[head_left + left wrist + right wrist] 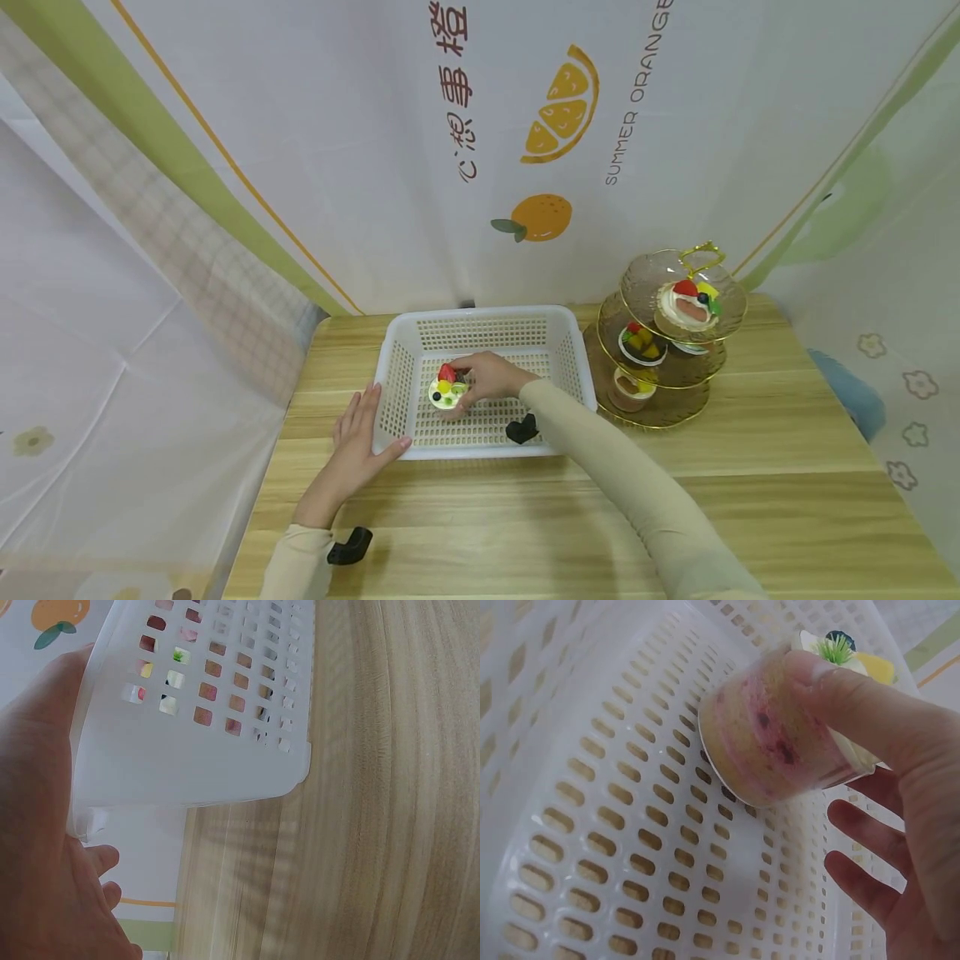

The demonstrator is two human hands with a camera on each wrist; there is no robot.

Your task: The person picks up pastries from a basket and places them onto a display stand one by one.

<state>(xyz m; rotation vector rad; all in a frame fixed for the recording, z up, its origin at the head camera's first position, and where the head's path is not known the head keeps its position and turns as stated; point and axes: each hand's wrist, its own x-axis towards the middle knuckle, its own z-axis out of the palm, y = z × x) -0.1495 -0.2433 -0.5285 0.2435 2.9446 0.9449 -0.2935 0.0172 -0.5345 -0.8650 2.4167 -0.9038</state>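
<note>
Inside a white perforated plastic basket (pixel 480 452), my right hand (pixel 491 377) grips a small cake cup (pixel 444 400) between thumb and fingers. The right wrist view shows the cup (pixel 772 735) tilted, its clear side showing pink and yellow layers, close over the basket floor (pixel 652 825). Cream, a strawberry and other fruit pieces top it. At the basket's front left corner, my left hand (pixel 358 446) rests on the rim, thumb along the front and fingers along the left side. In the left wrist view that hand (pixel 45 817) lies against the basket's edge (pixel 187 769).
A three-tier glass stand (pixel 678 408) with gold rims stands right of the basket. It carries a cream fruit dessert (pixel 686 307) on top, a dark fruit tart (pixel 642 346) in the middle and a cup dessert (pixel 632 392) below. A printed curtain (pixel 360 167) hangs behind the wooden table (pixel 465 525).
</note>
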